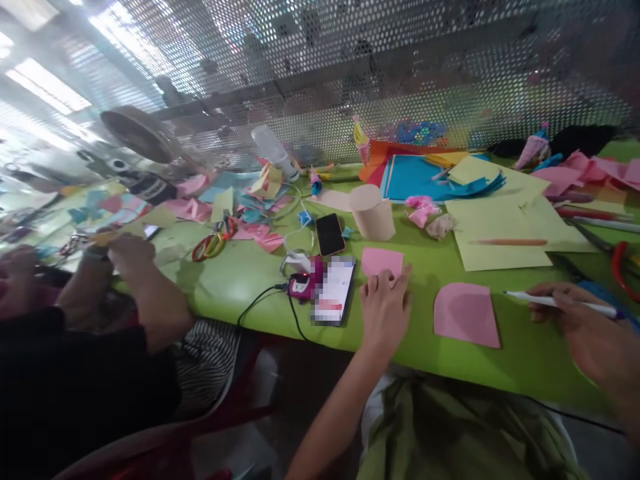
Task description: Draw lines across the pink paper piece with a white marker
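Note:
My left hand (385,310) lies on the green table with its fingers stretched out, their tips on the near edge of a small pink paper piece (382,261). In my right hand (587,320) is a white pen (560,302), held between thumb and fingers, its dark tip pointing left. Between my hands a larger pink paper piece (465,315) with a rounded upper left corner lies flat on the table. The pen tip is above the table, just right of this paper; whether it touches anything I cannot tell.
Left of my left hand are a lit phone (334,291), a purple device with cables (303,283) and a dark phone (331,235). Behind stand a beige paper roll (373,212) and yellow sheets (500,230) bearing a pencil (510,242). Scissors (623,267) lie far right. Another person's arm (157,293) rests left.

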Demonstrator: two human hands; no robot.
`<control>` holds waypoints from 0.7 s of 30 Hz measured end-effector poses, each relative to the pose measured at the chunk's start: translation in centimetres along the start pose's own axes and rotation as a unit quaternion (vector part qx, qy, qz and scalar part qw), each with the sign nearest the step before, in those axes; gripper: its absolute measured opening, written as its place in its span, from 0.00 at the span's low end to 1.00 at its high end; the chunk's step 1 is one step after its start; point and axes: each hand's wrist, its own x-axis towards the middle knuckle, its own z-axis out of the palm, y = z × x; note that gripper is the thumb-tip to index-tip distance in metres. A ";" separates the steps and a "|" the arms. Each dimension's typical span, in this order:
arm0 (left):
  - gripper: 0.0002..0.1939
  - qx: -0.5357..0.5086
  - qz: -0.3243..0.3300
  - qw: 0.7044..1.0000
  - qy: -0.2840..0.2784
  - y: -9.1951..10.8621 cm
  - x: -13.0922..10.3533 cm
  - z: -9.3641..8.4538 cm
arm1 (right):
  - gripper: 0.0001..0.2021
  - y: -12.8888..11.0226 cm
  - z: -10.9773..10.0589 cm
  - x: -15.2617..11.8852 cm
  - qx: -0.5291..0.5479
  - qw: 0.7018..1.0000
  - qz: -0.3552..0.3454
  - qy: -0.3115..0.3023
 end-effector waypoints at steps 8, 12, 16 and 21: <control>0.21 -0.131 0.237 0.958 -0.094 2.1 0.8 0.3 | 0.15 -0.5 0.6 0.3 -0.018 1.000 -0.001 -0.015; 0.23 -0.124 0.257 0.951 -0.118 2.8 0.9 1.1 | 0.11 -1.3 1.1 0.6 -0.028 0.998 -0.046 -0.031; 0.23 -0.116 0.254 0.953 -0.120 2.9 0.8 1.2 | 0.12 -1.3 1.2 0.9 -0.041 0.998 -0.047 -0.028; 0.23 -0.110 0.265 0.949 -0.127 2.8 0.7 1.2 | 0.13 -0.8 1.0 1.3 -0.071 0.996 -0.033 -0.046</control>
